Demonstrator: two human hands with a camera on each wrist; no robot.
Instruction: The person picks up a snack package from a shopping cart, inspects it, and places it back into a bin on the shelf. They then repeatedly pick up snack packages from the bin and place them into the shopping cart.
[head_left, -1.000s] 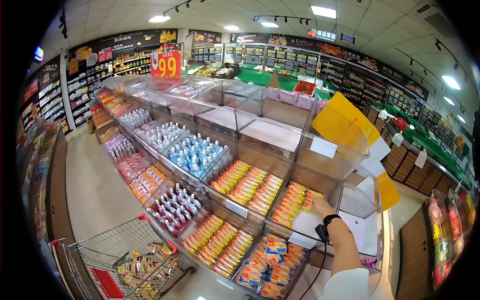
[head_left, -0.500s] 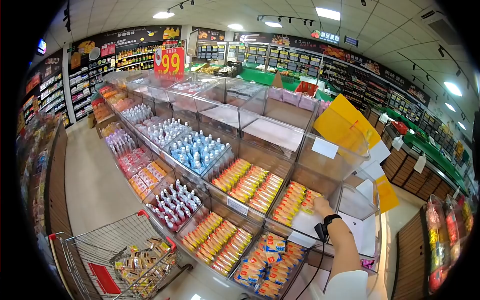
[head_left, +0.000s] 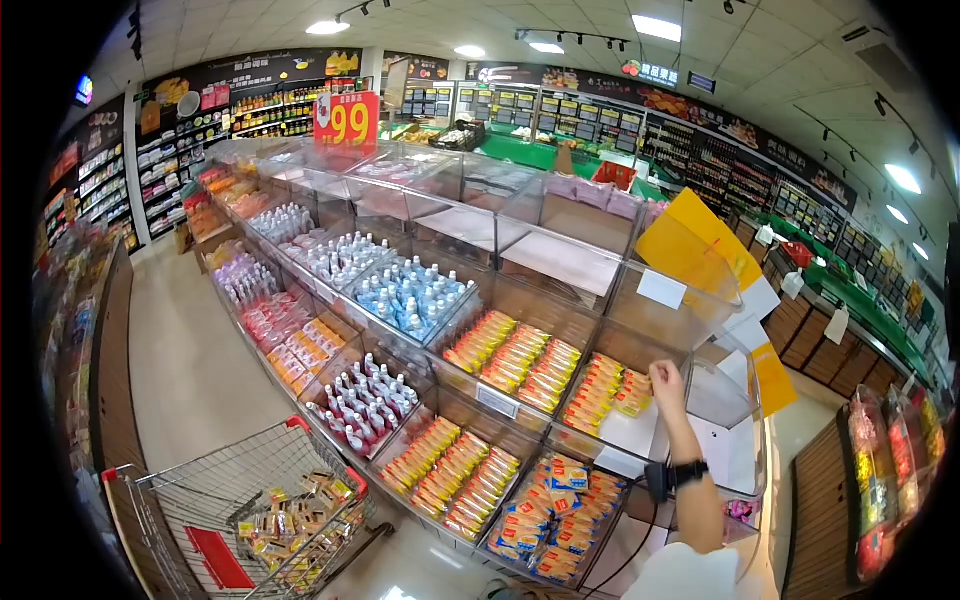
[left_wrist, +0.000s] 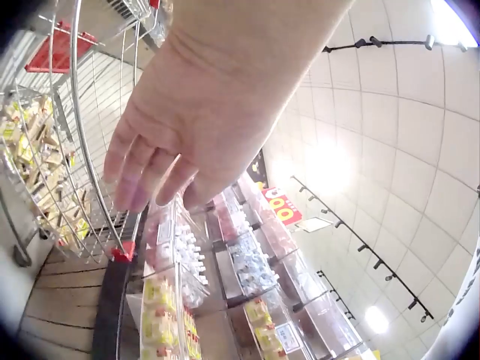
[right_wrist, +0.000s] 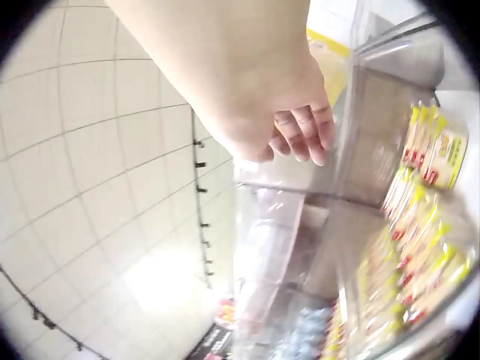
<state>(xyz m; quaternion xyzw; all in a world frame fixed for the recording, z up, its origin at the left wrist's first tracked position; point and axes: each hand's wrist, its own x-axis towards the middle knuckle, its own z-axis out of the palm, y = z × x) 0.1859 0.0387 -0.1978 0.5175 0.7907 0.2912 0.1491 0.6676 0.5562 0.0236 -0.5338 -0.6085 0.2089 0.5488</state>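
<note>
a bright shop spreads out under a pale tiled ceiling (head_left: 560, 18), with stocked shelves (head_left: 180, 165) along the far walls and a red sign (head_left: 346, 120) reading 99 above a tiered stand of clear bins. in the upper tier, towards the right of the head view, one bin (head_left: 630, 436) holds yellow packets (head_left: 594, 394): a long row along its left side and a short row (head_left: 633, 393) beside it, with bare white base in front of the short row.

the right hand (head_left: 668, 385) is raised over the right part of this bin, near the short row. its fingers are loosely bent, with nothing seen between them; the right wrist view is bright and soft, so light contact with the bin wall is hard to judge. a black band (head_left: 686, 473) circles the wrist.

the left hand (left_wrist: 196, 124) shows only in its own wrist view, fingers relaxed and slightly bent, holding nothing visible, near the cart (head_left: 297, 423). small packs (head_left: 300, 520) lie heaped in the cart, at the lower left of the head view.

to the left of the bin stand three more rows of yellow packets, then blue pouches (head_left: 415, 295). below sit dark red pouches (head_left: 365, 402) and blue-and-orange packs (head_left: 555, 515).
</note>
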